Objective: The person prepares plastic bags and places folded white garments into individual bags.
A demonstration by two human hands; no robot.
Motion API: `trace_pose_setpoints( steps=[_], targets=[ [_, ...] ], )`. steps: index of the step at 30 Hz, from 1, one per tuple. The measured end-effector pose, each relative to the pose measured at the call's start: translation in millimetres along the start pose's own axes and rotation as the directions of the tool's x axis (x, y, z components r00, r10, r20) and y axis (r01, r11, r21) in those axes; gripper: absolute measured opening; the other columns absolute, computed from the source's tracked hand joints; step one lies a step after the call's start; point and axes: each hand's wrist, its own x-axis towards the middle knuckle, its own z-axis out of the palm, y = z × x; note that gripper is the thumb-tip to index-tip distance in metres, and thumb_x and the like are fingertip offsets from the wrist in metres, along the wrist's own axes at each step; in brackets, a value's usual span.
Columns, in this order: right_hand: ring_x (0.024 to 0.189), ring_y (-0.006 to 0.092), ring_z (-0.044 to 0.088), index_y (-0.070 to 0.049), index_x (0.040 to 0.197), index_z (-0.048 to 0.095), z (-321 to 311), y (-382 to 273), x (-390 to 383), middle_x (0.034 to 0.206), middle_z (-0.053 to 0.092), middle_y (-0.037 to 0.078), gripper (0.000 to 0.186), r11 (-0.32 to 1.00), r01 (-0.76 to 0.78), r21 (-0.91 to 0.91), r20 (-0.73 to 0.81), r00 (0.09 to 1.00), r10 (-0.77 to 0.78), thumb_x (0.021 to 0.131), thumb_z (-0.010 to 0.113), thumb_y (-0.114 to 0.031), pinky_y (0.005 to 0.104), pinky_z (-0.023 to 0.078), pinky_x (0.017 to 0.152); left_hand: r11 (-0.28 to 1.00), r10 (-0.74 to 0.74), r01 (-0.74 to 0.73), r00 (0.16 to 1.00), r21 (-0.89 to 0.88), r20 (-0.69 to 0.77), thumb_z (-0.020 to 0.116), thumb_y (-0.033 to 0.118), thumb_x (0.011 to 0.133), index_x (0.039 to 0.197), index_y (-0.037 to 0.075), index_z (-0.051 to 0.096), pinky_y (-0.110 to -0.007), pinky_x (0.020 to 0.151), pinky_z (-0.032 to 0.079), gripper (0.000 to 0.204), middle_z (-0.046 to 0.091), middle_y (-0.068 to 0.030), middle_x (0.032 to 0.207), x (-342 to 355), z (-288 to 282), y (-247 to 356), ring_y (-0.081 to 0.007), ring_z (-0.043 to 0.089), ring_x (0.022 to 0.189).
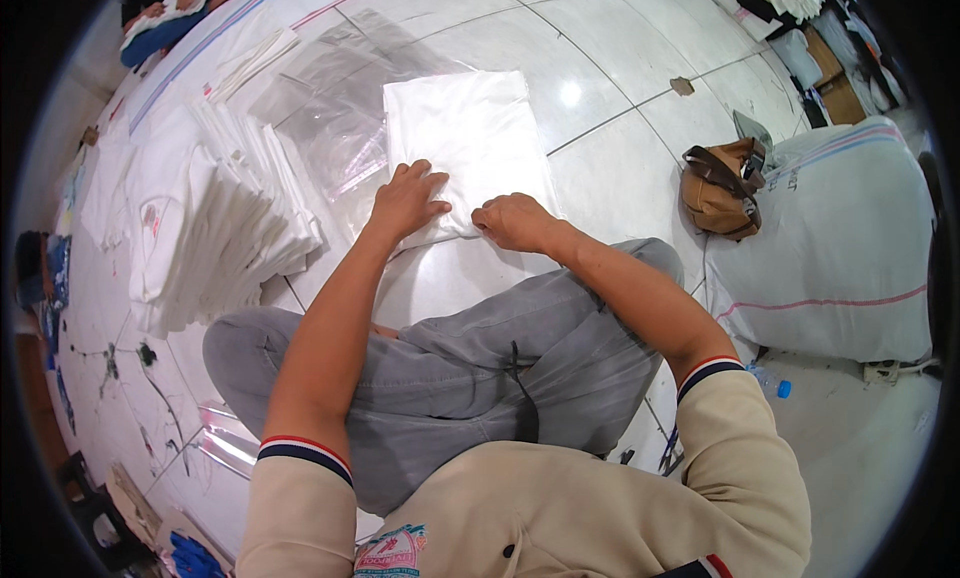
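Observation:
In front of my crossed legs, a folded white garment lies as a flat rectangle on the tiled floor. My left hand rests on its near left part, fingers apart and pressing on the fabric. At the near edge, right of the left hand, my right hand is closed, its fingers curled down on the garment's border. Clear plastic bags lie spread to the left of the garment, partly against its side.
A tall stack of folded white garments leans at the left. To the right sits a brown bag beside a big white woven sack. A plastic bottle lies below that sack. Another person sits at the far left.

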Motion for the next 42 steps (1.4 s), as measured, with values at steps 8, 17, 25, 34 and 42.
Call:
trace_pose_setpoints(
  steps=[8,17,25,34,42],
  targets=[
    [0.085,0.0274,0.065,-0.007,0.083,0.067,-13.7,12.3,-8.3,0.083,0.066,0.005,0.003,0.998,0.066,0.010,-0.041,0.997,-0.065,0.082,0.065,-0.010,0.0402,0.051,0.074,0.977,-0.199,0.195,0.979,0.089,0.044,0.073,0.047,0.080,0.120,0.012,0.064,-0.044,0.086,0.053,0.054,0.054,-0.0124,0.118,-1.3,-9.2,15.8,-0.0332,0.053,0.113],
    [0.086,0.0282,0.065,-0.009,0.082,0.069,-23.6,6.6,-12.4,0.085,0.067,0.006,0.008,0.982,0.130,-0.139,0.050,0.991,-0.124,0.083,0.062,-0.013,0.0413,0.052,0.074,0.972,-0.232,0.231,0.973,0.049,0.009,0.072,0.047,0.081,0.118,0.012,0.063,-0.045,0.084,0.053,0.052,0.052,-0.0137,0.117,-0.2,-3.3,9.3,-0.0337,0.052,0.111],
    [0.088,0.0306,0.065,-0.009,0.088,0.072,-14.8,-15.9,2.6,0.098,0.069,0.009,0.012,0.980,0.065,0.186,-0.283,0.959,-0.009,0.086,0.063,-0.017,0.0405,0.052,0.077,0.981,-0.191,0.193,0.977,-0.008,0.094,0.074,0.050,0.079,0.120,0.013,0.061,-0.043,0.088,0.053,0.057,0.050,-0.0131,0.120,7.7,-5.7,-7.2,-0.0339,0.050,0.114],
    [0.089,0.0305,0.064,-0.003,0.084,0.066,24.1,-35.8,22.5,0.098,0.064,0.017,0.009,0.975,0.202,-0.091,-0.159,0.964,-0.215,0.081,0.058,-0.007,0.0430,0.051,0.076,0.983,-0.181,0.181,0.983,-0.025,0.034,0.076,0.049,0.077,0.118,0.012,0.060,-0.045,0.089,0.051,0.058,0.050,-0.0155,0.120,3.6,0.2,-6.3,-0.0346,0.049,0.115],
    [0.088,0.0317,0.065,-0.002,0.089,0.063,34.0,-40.5,20.6,0.089,0.066,0.014,0.012,0.996,0.075,-0.039,-0.201,0.976,-0.081,0.080,0.057,-0.005,0.0453,0.052,0.072,0.978,-0.198,0.200,0.980,-0.065,0.034,0.073,0.052,0.080,0.118,0.012,0.060,-0.044,0.090,0.051,0.057,0.050,-0.0143,0.119,4.6,-0.5,-7.5,-0.0332,0.049,0.115]
  ],
)
